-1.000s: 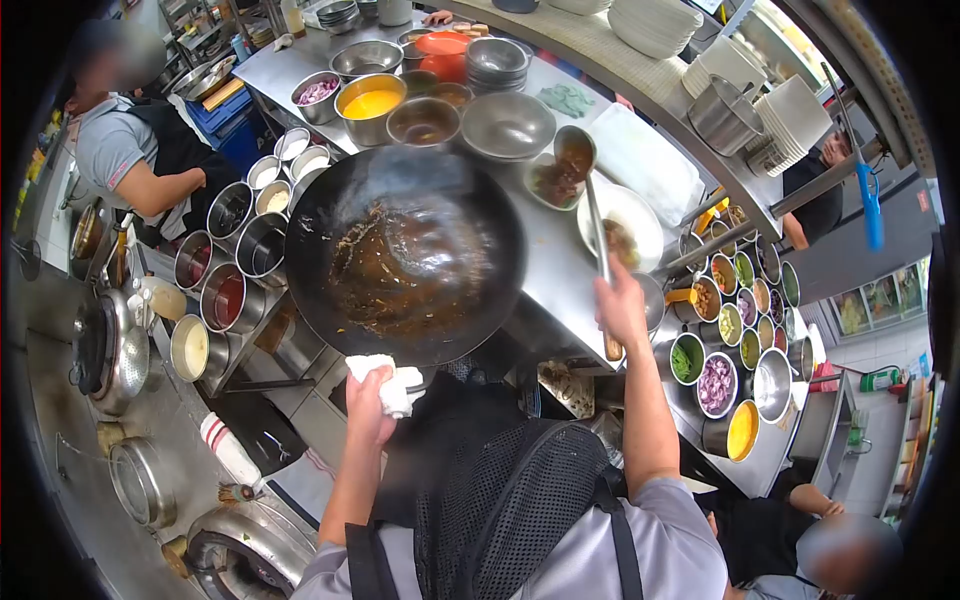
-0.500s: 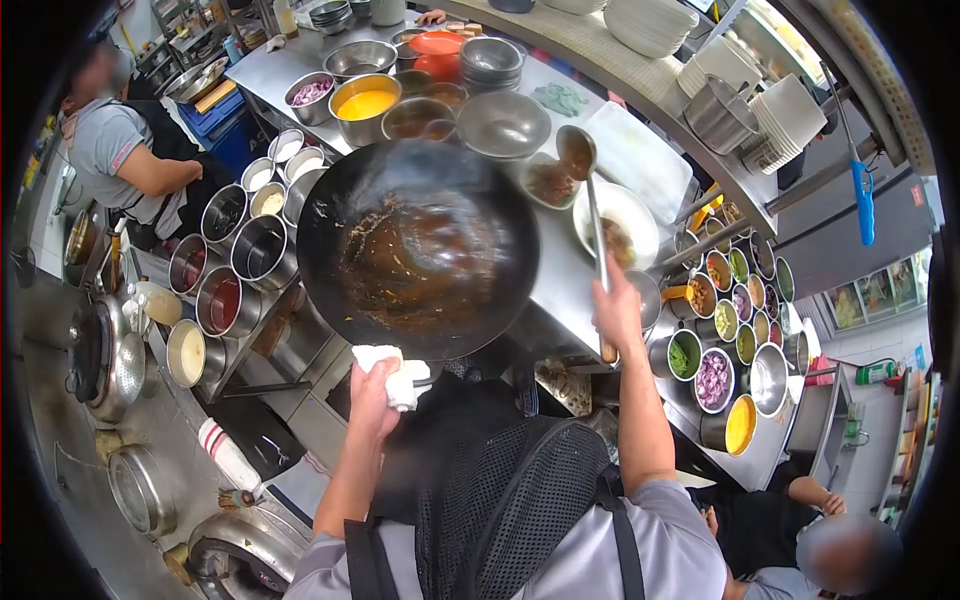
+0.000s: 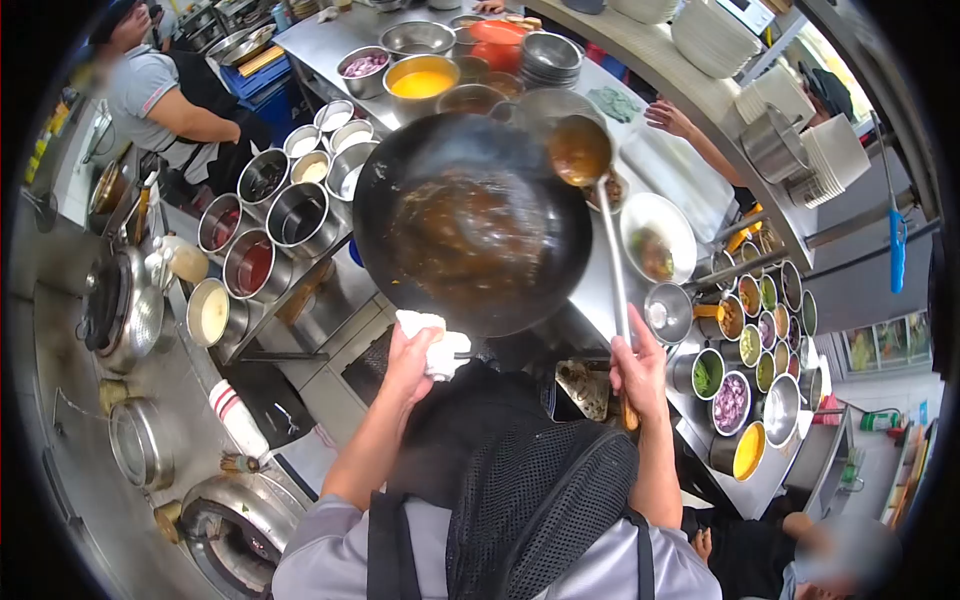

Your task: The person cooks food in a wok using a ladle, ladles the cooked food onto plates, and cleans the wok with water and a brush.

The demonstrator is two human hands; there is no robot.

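Note:
My left hand (image 3: 405,365) is closed around a folded white cloth (image 3: 443,356) at the near edge of a black wok (image 3: 383,225), where the handle is mostly covered. Brown sauce (image 3: 470,235) with small bits coats the wok's inside; the wok is raised in front of me. In my right hand (image 3: 640,370) is a long metal ladle (image 3: 613,245) with a wooden handle end. Its bowl carries brown sauce and overlaps the wok's right rim in view; I cannot tell if they touch. A white plate (image 3: 684,240) with some food lies right of the ladle.
Steel pots of sauces (image 3: 258,268) stand left of the wok. Behind it are a pot of yellow liquid (image 3: 420,82) and stacked bowls (image 3: 551,62). Ingredient tins (image 3: 731,400) crowd the right. Another person's hand (image 3: 670,117) reaches in under the shelf (image 3: 690,95); co-workers stand left and lower right.
The view has swung, shifting the scene rightward. The ladle's bowl has moved toward the wok's right rim and shows more sauce. Another person's hand has appeared by the shelf.

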